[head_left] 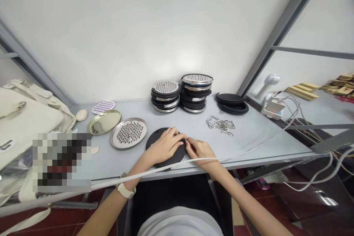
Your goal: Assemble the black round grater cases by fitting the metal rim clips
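A round black disc (177, 153) with a raised rim and a small slot lies near the table's front edge. Across its top rests my left hand (167, 142), fingers bent and gripping toward the right rim. My right hand (199, 149) is closed in a pinch at that same rim, thumb and forefinger close to the left fingertips; whatever sits between them is hidden. Left of the disc lies a round metal grater plate (129, 133) with raised holes. Beyond it are a shiny gold-toned round lid (104, 122) and a white perforated disc (103, 107).
Two stacks of black-rimmed graters, a left stack (166, 96) and a taller right stack (196, 92), stand by the wall. Black rings (232, 103) and a pile of metal clips (220, 124) lie right. A white cable (155, 170) crosses before my forearms; a bag (30, 118) sits left.
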`<state>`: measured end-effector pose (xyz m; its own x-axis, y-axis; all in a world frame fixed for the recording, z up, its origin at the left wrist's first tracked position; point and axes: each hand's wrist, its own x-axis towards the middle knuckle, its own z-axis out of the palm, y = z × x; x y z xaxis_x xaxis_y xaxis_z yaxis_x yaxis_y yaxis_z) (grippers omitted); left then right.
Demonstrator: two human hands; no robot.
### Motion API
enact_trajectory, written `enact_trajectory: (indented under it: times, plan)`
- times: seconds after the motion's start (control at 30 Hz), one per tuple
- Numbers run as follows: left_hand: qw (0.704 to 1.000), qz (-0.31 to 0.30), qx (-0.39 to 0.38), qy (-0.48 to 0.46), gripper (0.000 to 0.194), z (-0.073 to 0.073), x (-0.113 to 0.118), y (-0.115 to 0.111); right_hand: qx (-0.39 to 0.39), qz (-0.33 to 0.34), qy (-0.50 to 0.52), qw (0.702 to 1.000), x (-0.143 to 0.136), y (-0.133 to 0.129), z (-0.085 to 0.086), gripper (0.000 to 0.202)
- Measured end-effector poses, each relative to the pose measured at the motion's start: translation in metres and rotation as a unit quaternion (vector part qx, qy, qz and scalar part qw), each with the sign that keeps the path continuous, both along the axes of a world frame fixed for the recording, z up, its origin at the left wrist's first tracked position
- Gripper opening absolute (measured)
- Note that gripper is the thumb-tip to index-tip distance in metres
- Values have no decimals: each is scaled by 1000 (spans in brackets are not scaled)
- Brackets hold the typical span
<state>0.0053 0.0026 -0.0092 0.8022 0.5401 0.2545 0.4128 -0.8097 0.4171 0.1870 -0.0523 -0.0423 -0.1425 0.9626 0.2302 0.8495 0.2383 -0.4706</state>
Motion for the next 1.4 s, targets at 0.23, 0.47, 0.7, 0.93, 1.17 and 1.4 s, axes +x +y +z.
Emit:
enact_trajectory:
  times: [0.23, 0.47, 0.7, 0.93, 1.17, 1.4]
  plan:
    - [1000, 1, 0, 1, 23, -1, 0, 1, 3, -1, -4, 1000, 1, 1, -2, 30]
    - [1000, 1, -2, 2, 23, 0, 0, 0, 3, 0, -7, 1000, 0, 1, -1, 31]
    - [1000, -1, -3, 2, 23, 0, 0, 0, 1, 0, -3, 1000, 1, 1, -1, 31]
    - [1000, 1, -3, 0, 23, 0, 0, 0, 2, -1, -3, 1000, 0, 0, 0, 32]
    - [1000, 0, -4, -4, 24, 0, 0, 0, -2, -4, -6, 1000, -1, 1, 0, 32]
    - [1000, 0, -4, -3, 25, 0, 0, 0, -4, -6, -4, 1000, -1, 0, 1, 33]
